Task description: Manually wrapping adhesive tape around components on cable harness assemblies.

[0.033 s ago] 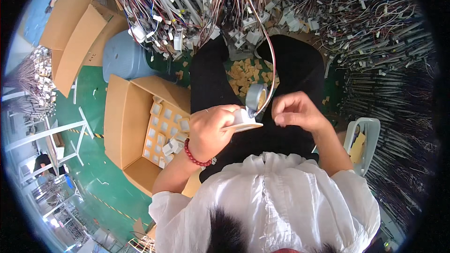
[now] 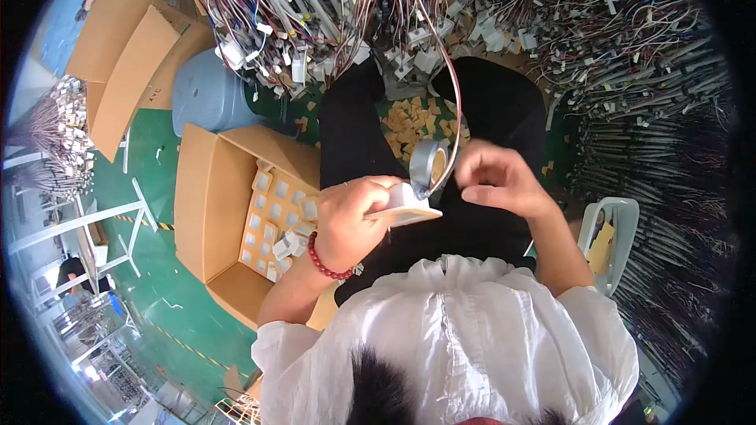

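Observation:
My left hand (image 2: 352, 208), with a red bead bracelet, is closed round a white box-shaped plastic part (image 2: 405, 196) that has a flat flange. A grey ring with a tan inside (image 2: 427, 162), much like a tape roll, stands against the part's far side. Red and white wires (image 2: 455, 102) come down from the far bundles and reach the part beside the ring. My right hand (image 2: 504, 179) hovers just right of the ring, its fingers bent and the thumb apart from them. Nothing shows in that hand.
At left, an open cardboard box (image 2: 206, 212) holds white parts in a tan divider. Behind it are a blue stool (image 2: 209, 94) and more cardboard (image 2: 134, 71). Wire bundles (image 2: 646, 165) line the far side and right. Tan pieces (image 2: 413, 122) lie between my legs; a white stool (image 2: 622, 228) stands right.
My right hand has shifted slightly, its thumb and fingers now further apart. The white part and the grey ring have tilted a little in my left hand's hold.

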`<state>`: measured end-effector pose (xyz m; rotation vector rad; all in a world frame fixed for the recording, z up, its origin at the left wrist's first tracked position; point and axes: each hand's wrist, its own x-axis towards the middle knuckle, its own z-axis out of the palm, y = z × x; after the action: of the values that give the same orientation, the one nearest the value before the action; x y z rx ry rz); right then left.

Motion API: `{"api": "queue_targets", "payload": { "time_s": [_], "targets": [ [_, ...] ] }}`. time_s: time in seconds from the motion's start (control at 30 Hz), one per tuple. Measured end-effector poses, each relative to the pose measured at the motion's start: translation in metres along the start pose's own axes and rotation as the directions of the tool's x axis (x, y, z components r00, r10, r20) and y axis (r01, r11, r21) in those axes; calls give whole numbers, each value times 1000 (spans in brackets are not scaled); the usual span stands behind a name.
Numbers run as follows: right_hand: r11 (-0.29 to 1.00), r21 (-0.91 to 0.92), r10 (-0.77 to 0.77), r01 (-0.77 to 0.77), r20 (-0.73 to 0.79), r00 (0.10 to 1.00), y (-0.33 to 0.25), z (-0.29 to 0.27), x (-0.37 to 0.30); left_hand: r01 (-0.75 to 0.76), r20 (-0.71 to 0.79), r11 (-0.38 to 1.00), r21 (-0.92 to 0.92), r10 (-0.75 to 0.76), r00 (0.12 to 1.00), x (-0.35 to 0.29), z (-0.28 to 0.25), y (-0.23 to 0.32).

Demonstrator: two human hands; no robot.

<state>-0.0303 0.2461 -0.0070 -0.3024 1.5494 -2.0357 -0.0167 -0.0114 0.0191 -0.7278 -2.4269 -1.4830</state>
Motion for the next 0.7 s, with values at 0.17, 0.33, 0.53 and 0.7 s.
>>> {"api": "queue_targets", "payload": {
  "time_s": [0.17,0.33,0.53,0.7],
  "targets": [
    [802,-502,-254,324,205,945,-41,12,26,157,75,964,-215,-144,987,-1,8,2],
    [611,-693,-337,383,210,918,-62,25,31,429,181,779,-458,-391,903,-10,6,-5],
    [666,-602,-317,440,306,898,-61,21,31,517,287,590,-620,-443,849,-10,3,-6],
    [891,-454,141,21,321,937,-66,17,22,532,261,619,-578,-477,839,-11,0,1]
  ]
}}
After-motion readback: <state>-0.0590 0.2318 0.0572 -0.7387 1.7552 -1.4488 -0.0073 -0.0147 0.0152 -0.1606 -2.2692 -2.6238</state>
